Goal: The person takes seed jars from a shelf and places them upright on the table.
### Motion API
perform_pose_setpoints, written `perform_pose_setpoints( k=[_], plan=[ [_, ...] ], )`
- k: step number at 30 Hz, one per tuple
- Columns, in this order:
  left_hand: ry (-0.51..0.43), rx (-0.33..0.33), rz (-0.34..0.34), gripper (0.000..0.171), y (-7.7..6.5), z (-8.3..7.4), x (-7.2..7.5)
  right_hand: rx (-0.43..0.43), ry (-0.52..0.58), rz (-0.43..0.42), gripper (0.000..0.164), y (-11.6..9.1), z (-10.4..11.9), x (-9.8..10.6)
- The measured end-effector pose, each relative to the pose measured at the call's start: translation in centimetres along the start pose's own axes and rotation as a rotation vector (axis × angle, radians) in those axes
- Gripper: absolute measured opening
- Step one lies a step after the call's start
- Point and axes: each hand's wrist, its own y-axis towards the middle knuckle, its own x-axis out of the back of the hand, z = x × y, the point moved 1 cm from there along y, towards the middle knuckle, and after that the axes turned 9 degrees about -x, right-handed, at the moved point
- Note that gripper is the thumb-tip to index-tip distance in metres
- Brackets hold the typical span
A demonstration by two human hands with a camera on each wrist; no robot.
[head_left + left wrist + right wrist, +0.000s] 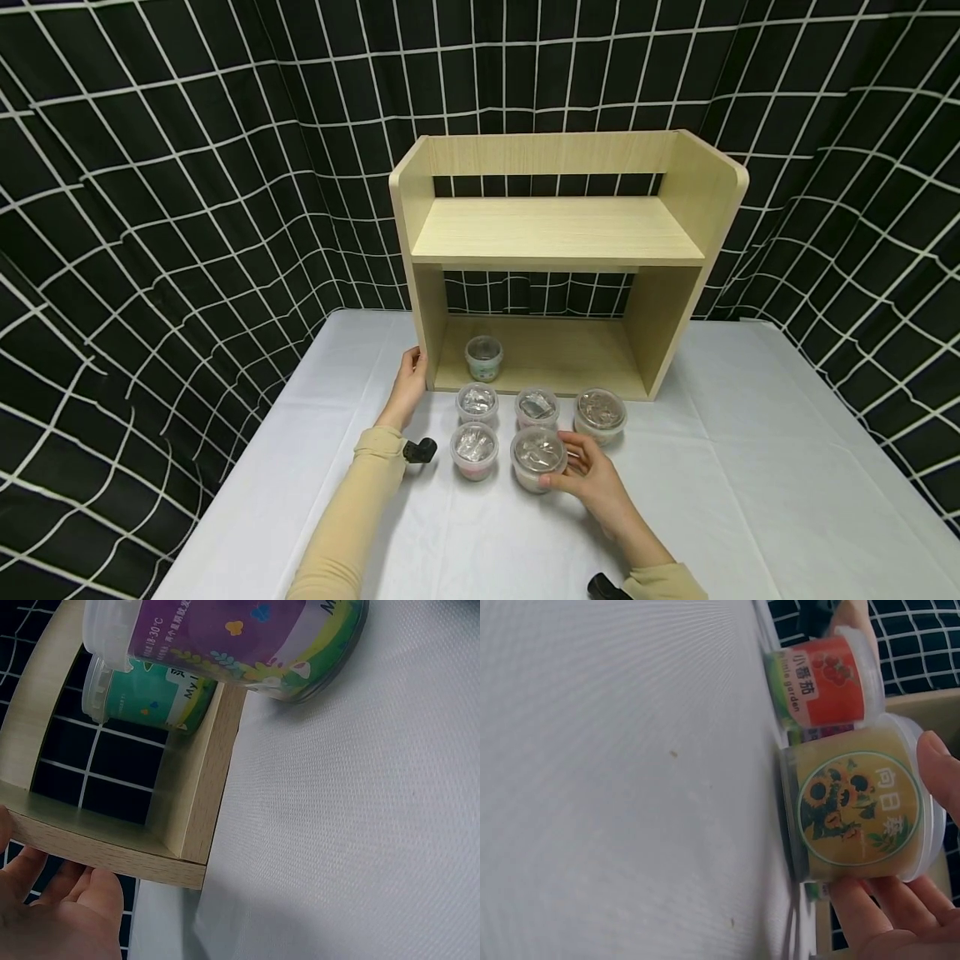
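My right hand (597,492) pinches a clear-lidded plastic tub (859,806) with a yellow sunflower label, thumb by the lid and fingers on the opposite side. The tub stands upright at the front of a group. My left hand (407,390) holds the front edge of the wooden shelf's left side panel (105,851), its fingers along the outer face. Beside the sunflower tub is a tub with a red tomato label (829,681). A purple-labelled tub (225,637) stands close to the shelf front. On the bottom shelf, at the left, sits a green-labelled tub (154,696).
The two-tier wooden shelf (558,233) stands at the back of the white-covered table (750,500). Two more tubs, one in the middle (537,407) and one at the right (600,412), stand before it. Black cloth with white grid lines (187,250) surrounds the table.
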Motion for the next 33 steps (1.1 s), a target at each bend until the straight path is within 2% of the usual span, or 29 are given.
perform_pose_setpoints(
  k=[3,9,33],
  plan=[
    [-0.002,-0.001,-0.01,0.048,0.7,1.7,0.0,-0.006,0.012,-0.002,0.074,-0.1,0.1,-0.1],
    [-0.037,0.041,-0.006,0.045,0.9,1.6,0.0,-0.006,0.025,0.002,0.075,-0.2,0.1,-0.2],
    [-0.013,0.041,-0.004,0.045,0.7,1.8,-0.1,-0.003,0.039,0.06,0.077,-0.5,0.3,0.1]
  ],
)
